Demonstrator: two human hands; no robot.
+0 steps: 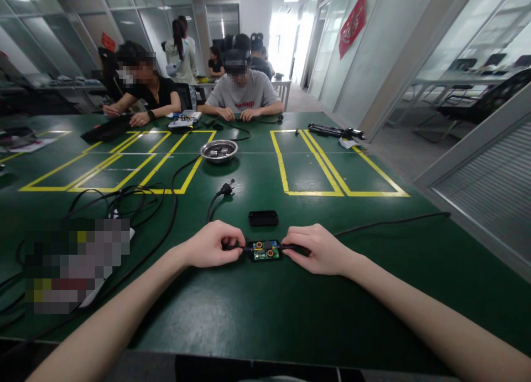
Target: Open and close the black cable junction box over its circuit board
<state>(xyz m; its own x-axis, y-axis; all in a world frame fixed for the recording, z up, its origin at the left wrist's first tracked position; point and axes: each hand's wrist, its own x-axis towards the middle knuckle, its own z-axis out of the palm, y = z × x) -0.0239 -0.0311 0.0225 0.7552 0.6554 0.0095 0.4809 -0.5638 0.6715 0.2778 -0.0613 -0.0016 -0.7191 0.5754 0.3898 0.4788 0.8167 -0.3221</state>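
In front of me on the green table lies a small black case (265,258), its top off and a green circuit board (264,249) with copper coils showing inside. My left hand (218,243) is closed on the black cable at the case's left end. At the right end, my right hand (311,249) pinches the other black cable (384,222), which runs off to the right. Just beyond the case rests its black cover (263,218), touched by neither hand. A black power plug (225,190) on a cord lies past my left hand.
A metal bowl (219,151) with small metal parts stands farther back. Tangled black cables (136,196) and a blurred-out item (78,266) lie at left. Yellow tape (315,193) marks the table (332,321). Two people sit across; a black tool (336,131) lies at the far right.
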